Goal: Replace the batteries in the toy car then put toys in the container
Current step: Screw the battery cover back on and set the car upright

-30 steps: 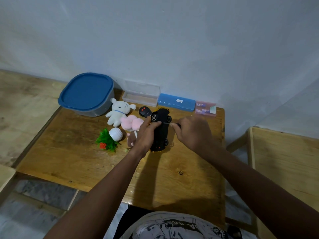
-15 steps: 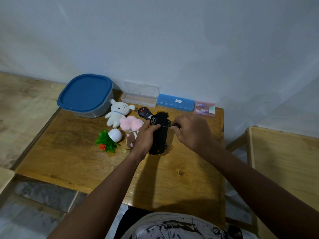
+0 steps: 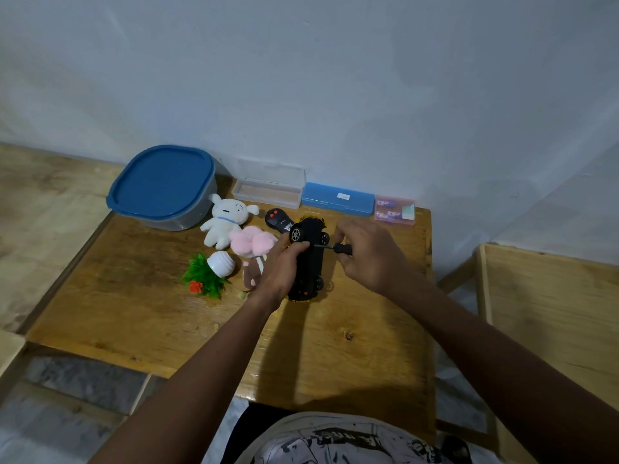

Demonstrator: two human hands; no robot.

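A black toy car [image 3: 310, 259] lies upside down on the wooden table [image 3: 134, 303], wheels up. My left hand [image 3: 284, 266] grips its left side. My right hand [image 3: 365, 252] holds a small black-handled screwdriver [image 3: 335, 248] whose tip touches the car's underside. A grey container with a blue lid [image 3: 164, 185] stands at the back left, lid on. A white plush [image 3: 226, 221], a pink plush [image 3: 253, 244], a toy plant in a white pot [image 3: 209, 272] and a black remote [image 3: 278, 221] lie left of the car.
Along the wall stand a clear plastic case [image 3: 269, 189], a blue case [image 3: 338, 202] and a pink battery pack [image 3: 395, 212]. A wooden crate [image 3: 549, 313] sits to the right of the table. A small brown plush part [image 3: 253, 272] lies by my left wrist.
My right hand has drawn back a little to the right, so the screwdriver's shaft and handle now show. The left hand keeps its hold on the car.
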